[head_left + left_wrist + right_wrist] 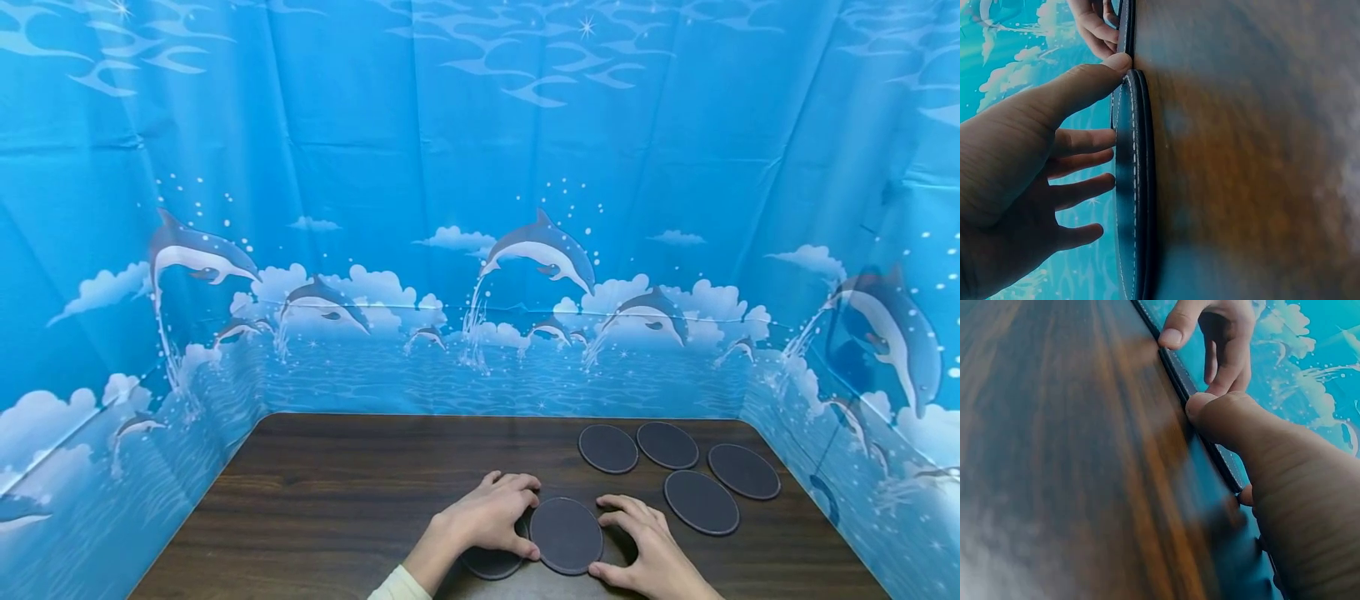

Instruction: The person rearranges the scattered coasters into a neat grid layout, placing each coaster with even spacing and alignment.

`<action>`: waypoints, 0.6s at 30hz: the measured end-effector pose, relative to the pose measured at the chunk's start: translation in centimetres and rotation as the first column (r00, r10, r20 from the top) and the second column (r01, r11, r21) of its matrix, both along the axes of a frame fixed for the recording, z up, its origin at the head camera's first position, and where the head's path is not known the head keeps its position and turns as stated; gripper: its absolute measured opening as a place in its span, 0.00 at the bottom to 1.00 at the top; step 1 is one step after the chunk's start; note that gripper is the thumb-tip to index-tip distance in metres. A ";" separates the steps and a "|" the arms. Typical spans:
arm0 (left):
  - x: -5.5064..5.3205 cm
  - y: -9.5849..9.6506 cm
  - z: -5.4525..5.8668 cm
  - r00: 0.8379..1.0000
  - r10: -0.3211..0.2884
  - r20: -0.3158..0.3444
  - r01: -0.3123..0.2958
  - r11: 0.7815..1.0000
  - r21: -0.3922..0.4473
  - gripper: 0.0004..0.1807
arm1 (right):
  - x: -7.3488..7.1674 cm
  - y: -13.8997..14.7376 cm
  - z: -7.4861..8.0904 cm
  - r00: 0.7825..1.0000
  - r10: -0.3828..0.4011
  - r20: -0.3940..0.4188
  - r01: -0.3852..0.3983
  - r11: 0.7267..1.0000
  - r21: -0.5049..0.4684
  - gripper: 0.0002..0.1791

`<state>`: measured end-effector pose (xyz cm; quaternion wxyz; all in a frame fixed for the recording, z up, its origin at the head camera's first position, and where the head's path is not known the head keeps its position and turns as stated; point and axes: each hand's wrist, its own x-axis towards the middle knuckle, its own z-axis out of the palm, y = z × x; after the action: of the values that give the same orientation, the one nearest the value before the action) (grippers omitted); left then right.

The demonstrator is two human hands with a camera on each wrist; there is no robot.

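A round dark coaster [566, 536] with a stitched rim lies on the table between both hands. My left hand [495, 512] reaches over a second dark coaster [492, 564], partly hidden beneath it, with thumb tip and fingertips at the first coaster's left edge. In the left wrist view, the fingers of the left hand [1041, 169] spread out fairly straight just over the stitched coaster [1132, 200]. My right hand [647, 546] stands at the first coaster's right edge, thumb and fingertips apart. The right wrist view has its thumb [1222, 415] against the thin coaster edge [1225, 465].
Several more dark coasters lie at the table's back right, among them a near one [701, 502] and a far one [607, 448]. A blue dolphin-print curtain [480, 167] stands around the back and sides of the brown wooden table [337, 483].
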<state>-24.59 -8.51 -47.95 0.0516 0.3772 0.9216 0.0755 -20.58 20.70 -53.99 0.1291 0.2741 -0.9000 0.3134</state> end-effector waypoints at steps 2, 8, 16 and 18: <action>0.0 -0.2 0.0 1.000 0.006 0.004 -0.006 1.000 0.002 0.35 | -0.1 -0.2 0.0 1.000 -0.001 0.004 0.001 1.000 0.002 0.25; 0.0 -0.9 0.0 1.000 0.013 0.014 -0.013 1.000 0.007 0.35 | -0.3 -0.9 0.1 1.000 0.004 0.023 -0.004 1.000 0.007 0.26; 0.2 -1.4 0.4 0.999 0.028 0.025 -0.028 0.999 -0.021 0.35 | -0.5 -2.0 0.4 0.998 0.009 0.059 -0.010 1.000 0.005 0.27; 0.2 -1.6 0.6 0.999 0.032 0.028 -0.031 0.999 -0.032 0.35 | -0.5 -2.3 0.3 0.998 0.011 0.061 -0.011 1.000 0.010 0.27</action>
<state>-24.39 -10.14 -47.40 0.0696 0.3608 0.9276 0.0671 -21.10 18.43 -53.69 0.0984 0.2699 -0.9036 0.3177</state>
